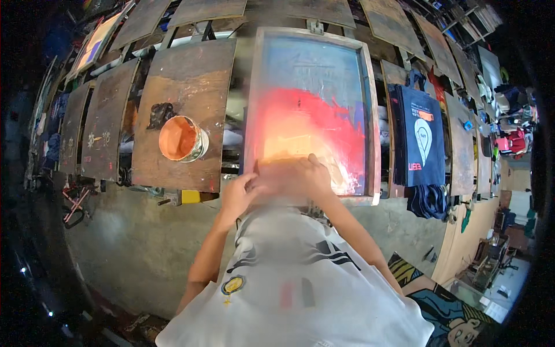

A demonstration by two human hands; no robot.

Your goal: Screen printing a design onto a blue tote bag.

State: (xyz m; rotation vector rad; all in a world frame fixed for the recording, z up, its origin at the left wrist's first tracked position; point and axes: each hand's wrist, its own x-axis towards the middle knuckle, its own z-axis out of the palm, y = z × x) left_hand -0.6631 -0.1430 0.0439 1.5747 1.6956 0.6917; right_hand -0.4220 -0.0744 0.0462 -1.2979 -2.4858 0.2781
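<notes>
A wooden-framed printing screen (374, 144) lies in front of me, with red ink spread over its blue mesh and a glare at its near end. Across that near end is a blurred brown squeegee (283, 168). My right hand (317, 178) closes on the squeegee's right side, thumb uppermost. At its left end, beside the screen's near left corner, my left hand (240, 195) has its fingers curled against it; the lower fingers are smeared by blur. The squeegee's lower edge cannot be made out.
An open tub of orange ink (202, 144) stands on a wooden board (179, 69) to the left, beside a crumpled black scrap (161, 115). Printed navy bags (404, 139) lie on a board at the right. Further boards line both sides; the concrete floor (133, 231) lies below.
</notes>
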